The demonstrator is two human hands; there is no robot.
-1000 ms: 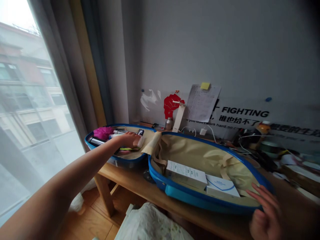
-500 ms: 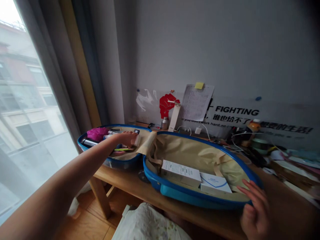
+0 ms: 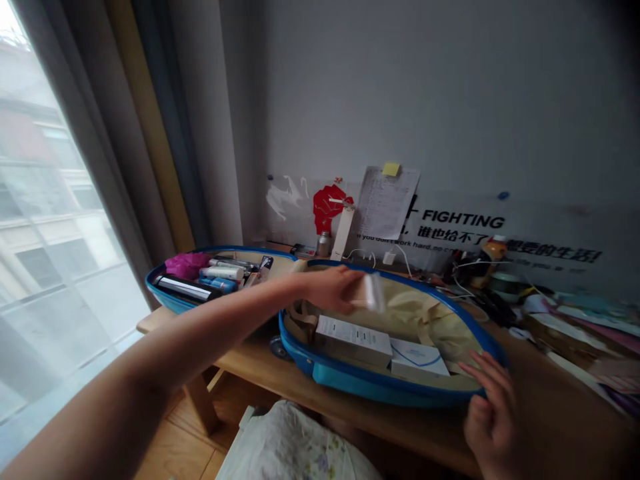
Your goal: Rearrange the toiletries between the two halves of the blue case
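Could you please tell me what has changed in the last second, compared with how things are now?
The left hand has left the far half of the suitcase, where it rested on a small pale item, and now holds that item over the near half. The right hand stays at the near rim. The two boxes lie as before.

We see daylight flooding in from the window (image 3: 45, 220) on the left, overexposed and hazy, while the right side falls dim. Corners darken and lines bow at the edges; the left hand (image 3: 333, 288) blurs with motion.
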